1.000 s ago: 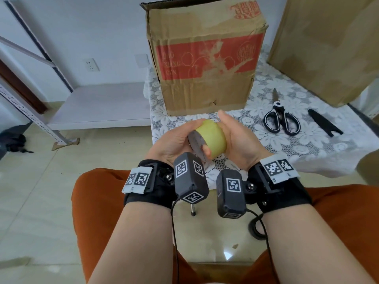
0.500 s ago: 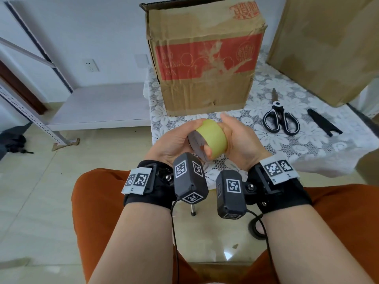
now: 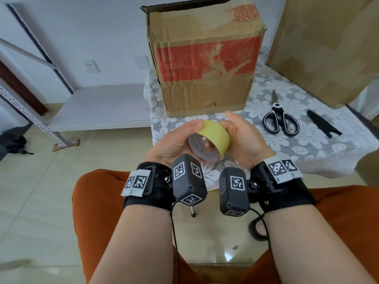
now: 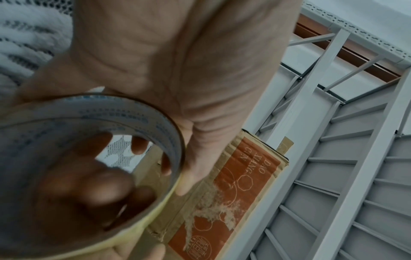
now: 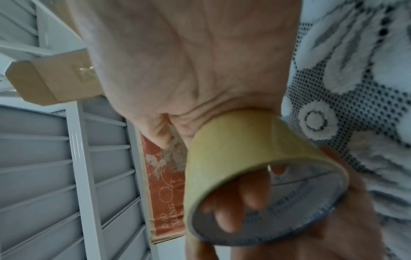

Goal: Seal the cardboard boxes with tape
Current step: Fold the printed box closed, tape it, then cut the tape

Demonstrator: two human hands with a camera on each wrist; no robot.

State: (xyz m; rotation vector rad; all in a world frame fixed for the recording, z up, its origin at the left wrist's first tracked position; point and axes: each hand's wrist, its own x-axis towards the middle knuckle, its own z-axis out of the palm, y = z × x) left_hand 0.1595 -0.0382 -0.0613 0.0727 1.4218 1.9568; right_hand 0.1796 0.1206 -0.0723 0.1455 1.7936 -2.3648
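A yellowish roll of tape [image 3: 215, 138] with a grey core is held between both hands above the near table edge. My left hand [image 3: 180, 140] grips its left side, thumb over the top rim. My right hand [image 3: 240, 136] curls round its right side. The left wrist view looks through the tape roll [image 4: 138, 123], with fingers behind its core. In the right wrist view the tape roll [image 5: 235, 146] lies against my palm. A cardboard box [image 3: 205, 62] with a red printed band stands on the table behind, one top flap raised. A second, larger cardboard box [image 3: 328, 44] stands at the right.
Black-handled scissors [image 3: 279, 117] and a black scissor sheath [image 3: 322, 126] lie on the white lace tablecloth [image 3: 307, 144] right of my hands. A white low shelf [image 3: 98, 103] with a metal frame stands at the left. My orange-clad knees [image 3: 98, 201] are below.
The roll has turned in my hands, so its open core now faces me more. Both hands stay around it at the same spot.
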